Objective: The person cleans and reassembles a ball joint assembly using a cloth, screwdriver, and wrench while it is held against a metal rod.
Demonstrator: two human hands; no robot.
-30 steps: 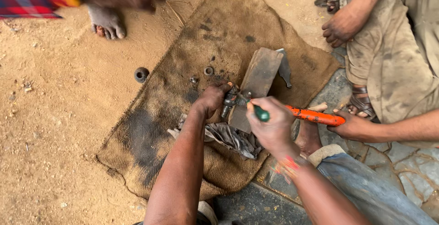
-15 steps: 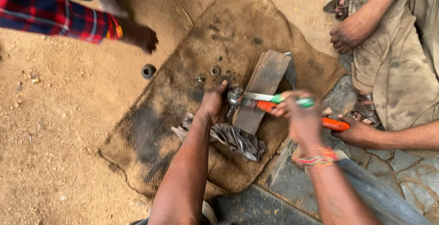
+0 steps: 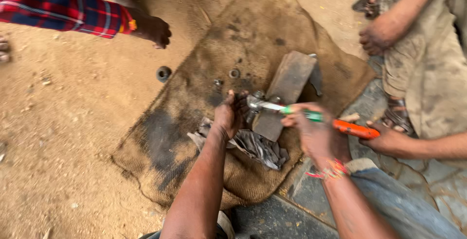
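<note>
Head view. The left hand (image 3: 232, 115) pressed its fingers (image 3: 238, 104) closed over a small metal part (image 3: 256, 104) on the burlap sack (image 3: 170, 137), at the near end of a wooden block (image 3: 287, 90). The right hand (image 3: 311, 132) gripped the green handle of a tool (image 3: 292, 108), fingers wrapped tight; its metal tip lay just beside the left fingertips. Risk: a slip of the tip would likely strike those fingertips, since nothing separated them. A co-worker's hand (image 3: 386, 141) held an orange-handled tool (image 3: 354, 129) just behind the right fingers, crowding the stroke. A grey rag (image 3: 260, 146) lay below both hands. Loose washers (image 3: 234, 73) and a black ring (image 3: 163, 73) lay beyond the left fingers; a plaid-sleeved hand (image 3: 154, 30) hovered farther off.
</note>
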